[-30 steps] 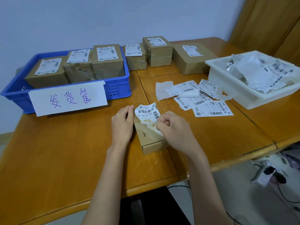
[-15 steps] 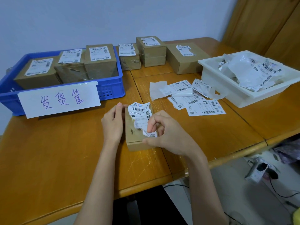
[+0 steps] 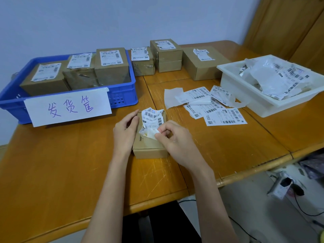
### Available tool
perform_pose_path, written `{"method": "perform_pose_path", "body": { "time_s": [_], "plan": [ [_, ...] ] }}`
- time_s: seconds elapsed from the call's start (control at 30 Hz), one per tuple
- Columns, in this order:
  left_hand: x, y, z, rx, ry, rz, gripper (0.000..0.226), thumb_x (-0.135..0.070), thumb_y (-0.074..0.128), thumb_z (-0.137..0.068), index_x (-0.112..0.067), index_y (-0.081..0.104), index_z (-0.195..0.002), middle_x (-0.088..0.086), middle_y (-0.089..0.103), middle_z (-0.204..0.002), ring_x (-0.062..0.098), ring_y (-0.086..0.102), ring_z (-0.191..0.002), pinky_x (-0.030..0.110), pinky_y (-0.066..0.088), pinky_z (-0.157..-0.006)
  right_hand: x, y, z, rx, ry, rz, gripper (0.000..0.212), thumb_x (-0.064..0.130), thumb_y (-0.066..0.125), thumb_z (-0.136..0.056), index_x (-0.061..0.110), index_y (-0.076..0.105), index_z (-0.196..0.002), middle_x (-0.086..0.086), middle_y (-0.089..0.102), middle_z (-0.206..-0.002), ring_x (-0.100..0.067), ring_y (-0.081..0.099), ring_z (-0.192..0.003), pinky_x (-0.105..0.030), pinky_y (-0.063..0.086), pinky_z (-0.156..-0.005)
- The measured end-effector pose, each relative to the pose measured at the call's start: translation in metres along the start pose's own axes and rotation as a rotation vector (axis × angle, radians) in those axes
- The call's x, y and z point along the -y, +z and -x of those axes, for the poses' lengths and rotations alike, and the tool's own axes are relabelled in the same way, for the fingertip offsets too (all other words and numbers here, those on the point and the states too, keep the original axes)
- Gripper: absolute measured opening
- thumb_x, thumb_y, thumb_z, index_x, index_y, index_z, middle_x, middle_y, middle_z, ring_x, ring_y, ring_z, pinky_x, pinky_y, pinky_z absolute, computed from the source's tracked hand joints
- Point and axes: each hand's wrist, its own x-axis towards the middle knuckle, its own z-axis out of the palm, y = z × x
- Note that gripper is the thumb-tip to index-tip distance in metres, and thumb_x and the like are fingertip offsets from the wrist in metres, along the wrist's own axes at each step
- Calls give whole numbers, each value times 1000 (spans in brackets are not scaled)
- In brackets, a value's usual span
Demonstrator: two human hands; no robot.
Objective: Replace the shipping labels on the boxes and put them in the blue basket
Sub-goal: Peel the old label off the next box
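Observation:
A small brown cardboard box [image 3: 149, 148] lies on the wooden table in front of me. Its old shipping label [image 3: 152, 118] is crumpled and partly peeled, with the near end lifted and folded back. My right hand [image 3: 172, 137] pinches that lifted end. My left hand [image 3: 125, 130] grips the box's left side. The blue basket [image 3: 122, 95] stands at the back left with three labelled boxes inside and a handwritten paper sign on its front. Fresh labels [image 3: 224, 117] lie spread on the table to the right.
Three more boxes [image 3: 199, 65] with torn labels stand at the back of the table, beside the basket. A white tray [image 3: 259, 100] with discarded labels and backing paper sits at the right. The table edge runs close below the box.
My right hand has kept pulling the label's near end, which is now more folded and crumpled. The box has turned a little, and my view has shifted slightly.

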Motion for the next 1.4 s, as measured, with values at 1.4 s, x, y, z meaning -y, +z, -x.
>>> {"method": "perform_pose_path", "body": {
  "time_s": [1.4],
  "plan": [
    [0,2,0,-41,33,-44,27,-21,56,-98,-23,68,-122,-8,68,-120,7,60,-113,43,53,-95,-11,6,-11,-297,-73,158,13,10,71,-87,20,64,-86,6,52,-121,-2,50,-110,-34,57,-88]
  ]
}}
